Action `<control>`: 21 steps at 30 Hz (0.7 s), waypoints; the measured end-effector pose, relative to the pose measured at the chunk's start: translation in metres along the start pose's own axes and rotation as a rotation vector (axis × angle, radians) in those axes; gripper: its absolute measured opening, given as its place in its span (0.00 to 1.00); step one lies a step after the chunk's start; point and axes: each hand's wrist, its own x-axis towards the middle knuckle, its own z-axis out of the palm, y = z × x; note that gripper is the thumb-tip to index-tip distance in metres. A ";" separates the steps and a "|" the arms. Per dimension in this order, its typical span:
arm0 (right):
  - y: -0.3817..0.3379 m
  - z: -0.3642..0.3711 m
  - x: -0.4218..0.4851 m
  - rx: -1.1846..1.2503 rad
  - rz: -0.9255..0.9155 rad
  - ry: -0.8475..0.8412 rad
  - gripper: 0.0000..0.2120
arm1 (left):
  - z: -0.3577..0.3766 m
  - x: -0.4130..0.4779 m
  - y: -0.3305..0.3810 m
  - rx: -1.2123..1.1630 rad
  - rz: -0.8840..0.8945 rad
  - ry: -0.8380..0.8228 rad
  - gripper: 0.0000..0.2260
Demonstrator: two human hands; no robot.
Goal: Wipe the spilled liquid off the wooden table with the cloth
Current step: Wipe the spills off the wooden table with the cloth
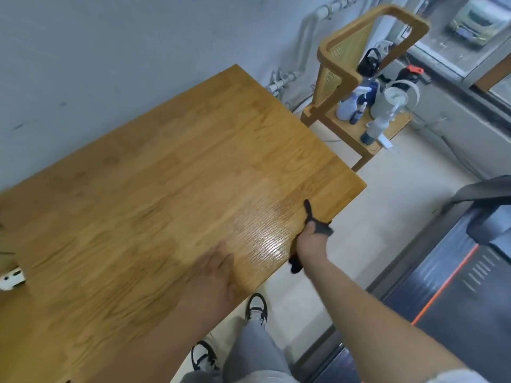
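Observation:
The wooden table fills the left and middle of the view. A wet, shiny patch lies near its right front edge. My right hand grips a dark grey cloth at that edge, beside the wet patch; one end of the cloth lies on the tabletop and another hangs below my wrist. My left hand rests flat on the table with its fingers spread, just left of the wet patch. The frame is motion-blurred.
A wooden chair stands beyond the table's right end, its seat holding spray bottles, flasks and a grey jug. A treadmill lies on the floor at the right. A small white object sits at the table's left edge. My legs and shoes are below.

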 end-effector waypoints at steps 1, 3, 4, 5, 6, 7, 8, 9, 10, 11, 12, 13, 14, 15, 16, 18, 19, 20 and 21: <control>-0.015 -0.008 0.021 -0.007 0.017 0.025 0.30 | -0.001 0.007 0.007 0.006 0.008 -0.001 0.29; -0.037 -0.024 0.051 -0.032 0.078 0.030 0.32 | -0.005 0.020 0.023 0.036 0.044 -0.005 0.28; -0.042 -0.030 0.059 -0.037 0.095 0.016 0.33 | -0.006 0.025 0.030 0.057 0.066 -0.016 0.27; -0.043 -0.033 0.063 -0.040 0.105 0.005 0.33 | -0.007 0.029 0.036 0.071 0.083 -0.029 0.26; -0.042 -0.034 0.062 -0.039 0.095 -0.005 0.33 | -0.007 0.033 0.040 0.071 0.092 -0.034 0.25; -0.038 -0.034 0.061 -0.040 0.080 -0.009 0.33 | -0.005 0.036 0.043 0.055 0.095 -0.019 0.25; -0.032 -0.033 0.057 -0.042 0.059 -0.015 0.33 | -0.004 0.037 0.044 0.039 0.093 -0.002 0.24; -0.025 -0.030 0.054 -0.045 0.041 -0.024 0.33 | -0.001 0.038 0.043 0.036 0.086 0.006 0.22; -0.020 -0.026 0.047 -0.048 0.037 -0.031 0.33 | 0.000 0.037 0.041 0.038 0.075 0.008 0.20; -0.014 -0.021 0.039 -0.051 0.035 -0.032 0.33 | 0.004 0.035 0.037 0.036 0.063 0.000 0.19; -0.007 -0.014 0.027 -0.057 0.038 -0.032 0.33 | 0.006 0.030 0.032 0.032 0.055 -0.006 0.19; 0.001 -0.006 0.015 -0.066 0.039 -0.031 0.33 | 0.011 0.025 0.026 0.027 0.050 -0.015 0.18; 0.011 0.002 0.000 -0.071 0.040 -0.036 0.33 | 0.015 0.019 0.020 0.025 0.053 -0.009 0.17; 0.021 0.011 -0.014 -0.080 0.036 -0.040 0.32 | 0.019 0.012 0.012 0.021 0.056 -0.002 0.17; 0.031 0.019 -0.031 -0.091 0.034 -0.048 0.32 | 0.023 0.004 0.004 0.008 0.060 0.007 0.15; 0.052 0.034 -0.063 -0.122 0.040 -0.074 0.31 | 0.030 -0.015 -0.015 -0.025 0.057 0.007 0.13; 0.063 0.043 -0.079 -0.142 0.050 -0.085 0.30 | 0.034 -0.027 -0.027 -0.040 0.053 -0.001 0.13; 0.072 0.052 -0.097 -0.153 0.060 -0.093 0.29 | 0.038 -0.039 -0.039 -0.052 0.050 -0.008 0.13; 0.081 0.061 -0.115 -0.157 0.067 -0.097 0.29 | 0.041 -0.051 -0.053 -0.064 0.044 -0.014 0.14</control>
